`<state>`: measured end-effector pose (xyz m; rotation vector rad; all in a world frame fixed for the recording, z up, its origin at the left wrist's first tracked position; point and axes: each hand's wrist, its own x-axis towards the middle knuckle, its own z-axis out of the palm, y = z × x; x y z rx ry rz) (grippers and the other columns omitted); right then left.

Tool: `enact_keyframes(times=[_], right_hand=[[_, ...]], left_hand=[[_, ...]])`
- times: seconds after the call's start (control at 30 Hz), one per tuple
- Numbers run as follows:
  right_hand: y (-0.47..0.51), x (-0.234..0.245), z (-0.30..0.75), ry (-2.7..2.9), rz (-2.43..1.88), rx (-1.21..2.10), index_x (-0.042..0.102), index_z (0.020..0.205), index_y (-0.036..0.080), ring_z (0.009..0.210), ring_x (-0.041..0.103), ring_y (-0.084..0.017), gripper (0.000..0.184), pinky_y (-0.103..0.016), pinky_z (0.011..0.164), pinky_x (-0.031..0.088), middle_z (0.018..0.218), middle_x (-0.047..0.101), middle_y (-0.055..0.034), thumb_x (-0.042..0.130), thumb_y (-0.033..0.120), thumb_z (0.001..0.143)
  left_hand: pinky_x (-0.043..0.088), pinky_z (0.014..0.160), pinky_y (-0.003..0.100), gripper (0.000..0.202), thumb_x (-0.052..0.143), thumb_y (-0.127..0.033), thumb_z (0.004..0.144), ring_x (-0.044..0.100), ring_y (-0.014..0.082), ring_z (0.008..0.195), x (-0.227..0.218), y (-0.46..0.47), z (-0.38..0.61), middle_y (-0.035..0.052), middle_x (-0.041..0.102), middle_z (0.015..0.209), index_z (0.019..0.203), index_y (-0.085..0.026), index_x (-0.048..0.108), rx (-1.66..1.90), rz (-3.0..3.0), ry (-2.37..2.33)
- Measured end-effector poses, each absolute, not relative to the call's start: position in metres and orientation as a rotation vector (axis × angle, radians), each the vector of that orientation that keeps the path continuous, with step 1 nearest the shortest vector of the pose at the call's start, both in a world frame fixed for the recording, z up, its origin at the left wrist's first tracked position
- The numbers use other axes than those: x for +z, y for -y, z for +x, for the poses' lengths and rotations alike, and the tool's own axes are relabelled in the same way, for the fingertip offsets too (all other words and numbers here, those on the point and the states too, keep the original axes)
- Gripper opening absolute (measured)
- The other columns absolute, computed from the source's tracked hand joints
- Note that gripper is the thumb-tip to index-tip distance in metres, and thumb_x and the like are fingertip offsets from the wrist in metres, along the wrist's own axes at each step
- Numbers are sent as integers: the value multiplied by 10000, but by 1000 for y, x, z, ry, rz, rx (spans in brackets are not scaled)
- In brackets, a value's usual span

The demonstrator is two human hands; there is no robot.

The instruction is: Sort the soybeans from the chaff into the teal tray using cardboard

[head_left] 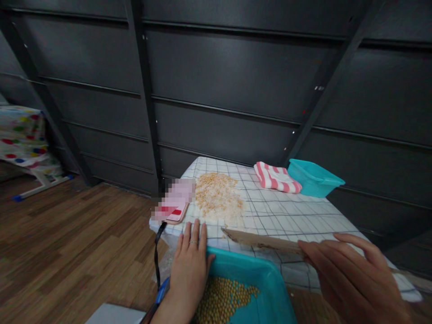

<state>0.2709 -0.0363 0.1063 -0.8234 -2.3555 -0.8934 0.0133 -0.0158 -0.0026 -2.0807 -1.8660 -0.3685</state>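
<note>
My right hand (357, 270) grips one end of a flat strip of brown cardboard (266, 240), its far end close to the cloth near the table's front edge. With fingers stretched out, my left hand (191, 261) lies over the left part of the near rim of a teal plastic basin (251, 261), its fingertips on the cloth. Soybeans (229, 294) cover part of the basin's floor, partly hidden by my left arm. Beyond both hands, a heap of pale beans mixed with white grains that look like rice (219, 195) is spread on the checked tablecloth (270, 211).
Left of the heap lies a pink phone (177, 198), partly blurred, with a black strap (157, 252) below it. At the back right are a folded pink-striped towel (278, 177) and a second teal basin (313, 177). A dark panelled wall (219, 67) rises behind the table.
</note>
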Motion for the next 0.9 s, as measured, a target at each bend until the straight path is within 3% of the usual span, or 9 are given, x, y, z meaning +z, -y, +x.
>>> enact_keyframes(times=[0.43, 0.6, 0.9], right_hand=[[39, 112, 266, 2309, -717, -888, 568, 1004, 174, 754, 550, -141, 295, -376, 845, 392, 757, 646, -9, 378, 40, 821], [36, 118, 276, 2432, -575, -963, 580, 998, 171, 791, 560, -141, 285, -350, 835, 408, 823, 656, -4, 440, 39, 788], [41, 110, 276, 2337, -755, -954, 561, 973, 152, 716, 550, -148, 259, -390, 790, 404, 775, 640, -32, 415, 19, 805]], left_hand=[[420, 922, 460, 509, 409, -237, 787, 397, 317, 1211, -5, 16, 13, 153, 423, 1342, 1278, -102, 414, -395, -2079, 1861], [425, 917, 451, 511, 414, -205, 773, 411, 323, 1199, -3, 16, 13, 167, 437, 1328, 1269, -84, 424, -383, -2087, 1865], [405, 925, 483, 518, 403, -271, 792, 388, 328, 1216, -10, 15, 12, 165, 425, 1340, 1284, -105, 407, -401, -2079, 1874]])
